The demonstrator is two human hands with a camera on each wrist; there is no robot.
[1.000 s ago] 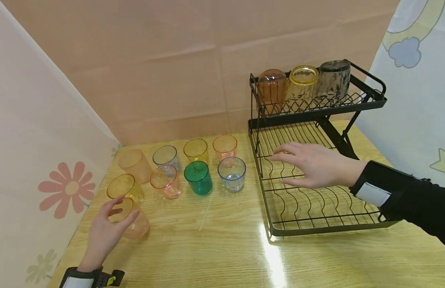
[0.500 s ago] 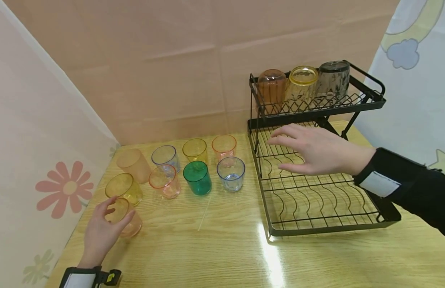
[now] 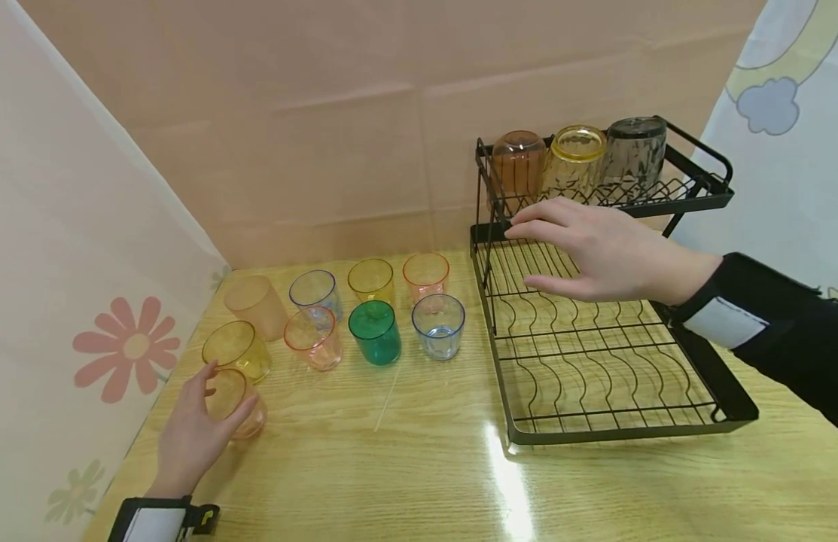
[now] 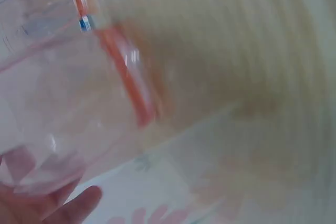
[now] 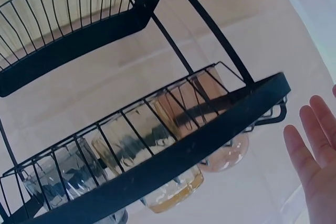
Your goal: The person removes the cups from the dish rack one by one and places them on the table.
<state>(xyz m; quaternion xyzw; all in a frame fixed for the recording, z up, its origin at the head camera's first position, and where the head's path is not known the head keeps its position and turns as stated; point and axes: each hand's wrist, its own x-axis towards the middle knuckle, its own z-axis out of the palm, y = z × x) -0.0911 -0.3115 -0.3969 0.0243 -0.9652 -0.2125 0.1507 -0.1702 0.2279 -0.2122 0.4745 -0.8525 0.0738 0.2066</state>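
My left hand [image 3: 196, 436] is at the front left of the table, thumb and fingers round a pink-orange drinking glass [image 3: 251, 418]. In the left wrist view this clear pink glass [image 4: 68, 98] with an orange rim is close up, and fingers show at its side. A yellow glass [image 3: 252, 360] stands just behind it. My right hand [image 3: 595, 248] hovers over the black two-tier dish rack [image 3: 615, 435], fingers spread and holding nothing. In the right wrist view the right hand's fingers [image 5: 317, 145] are beside the end of the upper shelf [image 5: 194, 148].
Several glasses stand upright at the back left, among them a green glass [image 3: 376, 337] and a blue-rimmed glass [image 3: 439, 331]. On the upper shelf sit an upside-down brown glass [image 3: 519, 162], a yellow glass [image 3: 573, 158] and a grey glass [image 3: 634, 154]. Cloth walls enclose the table.
My right hand has risen from over the lower rack to in front of the upper shelf. The pink-orange glass in my left hand has shifted slightly left and back.
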